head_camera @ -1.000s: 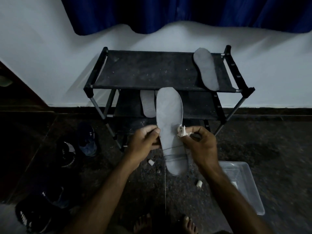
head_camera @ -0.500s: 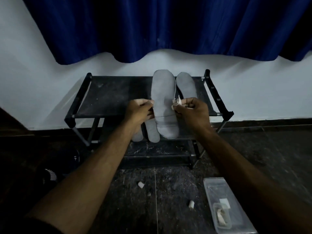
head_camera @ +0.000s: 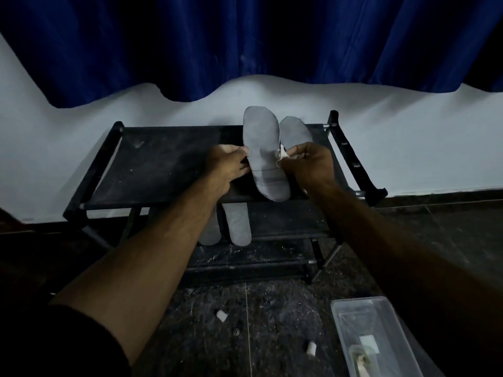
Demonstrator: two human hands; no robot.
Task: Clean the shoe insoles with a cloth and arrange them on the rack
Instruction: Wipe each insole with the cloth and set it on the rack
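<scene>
A grey insole (head_camera: pixel 263 148) is held over the top shelf of the black rack (head_camera: pixel 168 164). My left hand (head_camera: pixel 227 165) pinches its left edge. My right hand (head_camera: pixel 309 163) grips its right edge together with a small white cloth (head_camera: pixel 281 156). A second grey insole (head_camera: pixel 295 131) lies on the top shelf just right of the held one, partly hidden by my right hand. Two more grey insoles (head_camera: pixel 239 227) lie on the lower shelf, one of them partly behind my left forearm.
A clear plastic box (head_camera: pixel 375 336) with small items sits on the dark floor at the lower right. Two small white scraps (head_camera: pixel 221 316) lie on the floor before the rack. A blue curtain (head_camera: pixel 245 42) hangs above the white wall.
Both hands have carried the insole up and forward from in front of the rack to over its top shelf, next to the insole lying there. The view has tilted upward.
</scene>
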